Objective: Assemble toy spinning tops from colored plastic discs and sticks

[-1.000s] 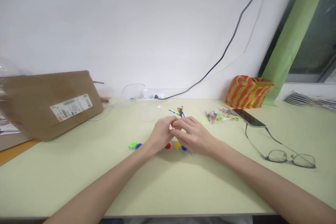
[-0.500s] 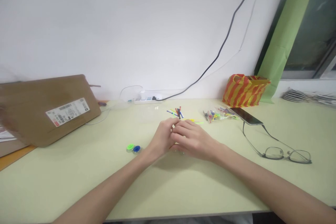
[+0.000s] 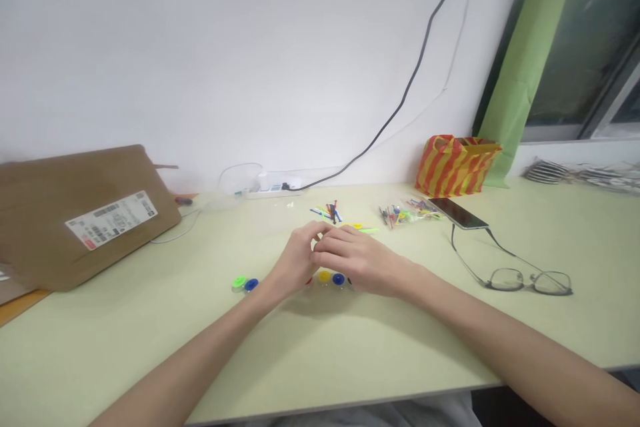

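My left hand [image 3: 295,257] and my right hand [image 3: 353,255] meet above the table, fingers curled and fingertips together. Whatever they pinch is hidden behind the fingers. Just below the hands show a yellow round cap [image 3: 325,277] and a blue round cap [image 3: 339,279], seemingly on small clear containers. Slivers of a red piece [image 3: 309,281] and a dark one peek out beside them, mostly covered by the hands. Left of my left wrist stand a green cap [image 3: 240,281] and another blue cap [image 3: 251,285]. Beyond the fingertips lies a loose pile of coloured plastic sticks [image 3: 331,211], with yellow pieces [image 3: 357,227] nearer.
A clear bag of coloured parts [image 3: 407,212], a phone [image 3: 459,213] and eyeglasses [image 3: 525,280] lie to the right. A striped bag [image 3: 456,165] stands behind. At left is a cardboard package [image 3: 85,207]; a power strip [image 3: 273,191] sits by the wall.
The view has shifted slightly, moving things leftward. Yellow and blue caps now show beneath my hands, where they were hidden before. Both hands stay together, fingers curled.
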Demonstrator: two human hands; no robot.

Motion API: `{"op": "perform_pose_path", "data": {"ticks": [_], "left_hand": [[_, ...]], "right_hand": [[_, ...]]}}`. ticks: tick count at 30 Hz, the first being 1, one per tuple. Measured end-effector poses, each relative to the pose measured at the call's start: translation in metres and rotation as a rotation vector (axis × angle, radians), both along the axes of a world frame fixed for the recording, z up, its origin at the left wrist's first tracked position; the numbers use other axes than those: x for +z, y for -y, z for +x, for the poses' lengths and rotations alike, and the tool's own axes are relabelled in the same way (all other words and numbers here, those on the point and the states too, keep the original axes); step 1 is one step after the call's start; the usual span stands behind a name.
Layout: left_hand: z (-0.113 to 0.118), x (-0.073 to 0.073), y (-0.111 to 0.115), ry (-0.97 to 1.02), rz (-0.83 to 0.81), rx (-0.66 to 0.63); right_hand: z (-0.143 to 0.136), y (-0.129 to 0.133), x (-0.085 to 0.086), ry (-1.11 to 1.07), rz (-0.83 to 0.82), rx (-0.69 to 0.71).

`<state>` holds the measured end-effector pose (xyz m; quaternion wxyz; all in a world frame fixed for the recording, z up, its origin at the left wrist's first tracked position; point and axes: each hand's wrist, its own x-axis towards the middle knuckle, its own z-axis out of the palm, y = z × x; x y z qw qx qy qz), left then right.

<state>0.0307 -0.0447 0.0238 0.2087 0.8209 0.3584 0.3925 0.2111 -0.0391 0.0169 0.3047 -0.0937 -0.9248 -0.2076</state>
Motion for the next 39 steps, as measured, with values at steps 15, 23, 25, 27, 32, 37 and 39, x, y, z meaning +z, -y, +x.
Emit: {"op": "perform_pose_path", "data": {"ticks": [15,23,25,27,32,37,39], "left_hand": [[-0.026,-0.005,-0.033,-0.111,0.315,0.317],[-0.044,-0.014,-0.051,-0.26,0.301,0.399],[-0.043,-0.015,-0.051,-0.27,0.273,0.396],[-0.043,-0.016,-0.051,-0.278,0.265,0.377],[-0.041,-0.021,-0.052,-0.294,0.32,0.338],[-0.04,-0.022,-0.054,-0.276,0.322,0.332],[-0.039,-0.023,-0.054,-0.276,0.316,0.335]], "right_hand": [[0.043,-0.055,0.007,-0.294,-0.131,-0.186],[0.024,-0.15,0.001,0.056,-0.589,-0.679],[0.011,-0.165,-0.004,0.085,-0.636,-0.731],[0.002,-0.177,-0.008,0.081,-0.669,-0.767],[-0.001,-0.199,-0.01,0.101,-0.748,-0.822],[0.005,-0.207,-0.007,0.088,-0.811,-0.877],[0.005,-0.208,-0.007,0.077,-0.839,-0.894]]}}
